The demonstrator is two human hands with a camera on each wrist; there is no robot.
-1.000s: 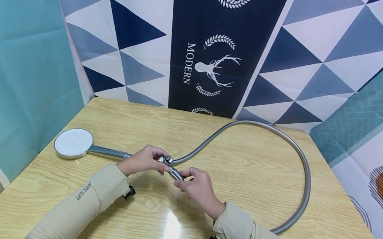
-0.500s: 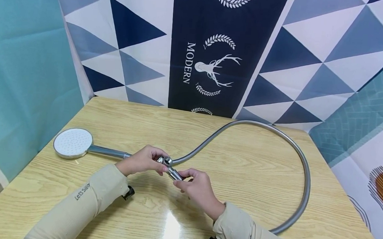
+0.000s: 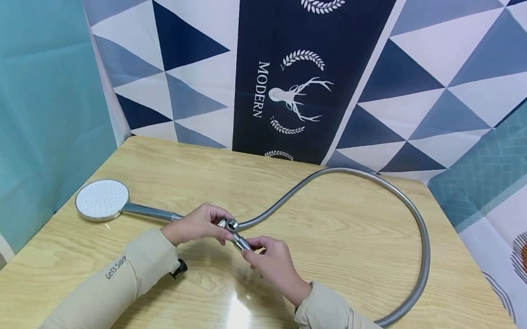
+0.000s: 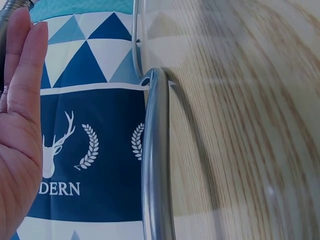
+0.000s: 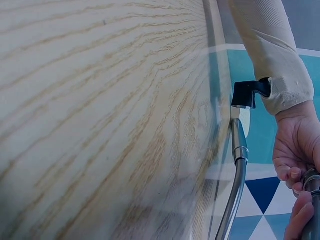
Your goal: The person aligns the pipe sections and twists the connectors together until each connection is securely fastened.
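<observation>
In the head view, my left hand [image 3: 201, 224] grips the upper end of a chrome pipe fitting with a round opening facing up, held just above the table. My right hand [image 3: 275, 264] pinches the cylindrical lower end of that chrome fitting [image 3: 240, 242] between thumb and fingers. A shower head [image 3: 102, 199] with a white face lies to the left, its chrome handle running behind my left hand. In the right wrist view, the handle joins a grey shower hose [image 5: 234, 195]. My left hand [image 5: 297, 142] shows there too, its fingers against the fitting [image 5: 313, 181].
The hose [image 3: 425, 237] loops across the right of the wooden table [image 3: 181, 291] and passes under my right sleeve. A patterned cloth [image 3: 194, 42] hangs along the back edge. Black wrist mounts [image 3: 180, 269] sit below both cuffs.
The whole scene sits very slightly lower in the head view. Both hands keep the same hold on the chrome fitting, and the shower head and hose lie as before.
</observation>
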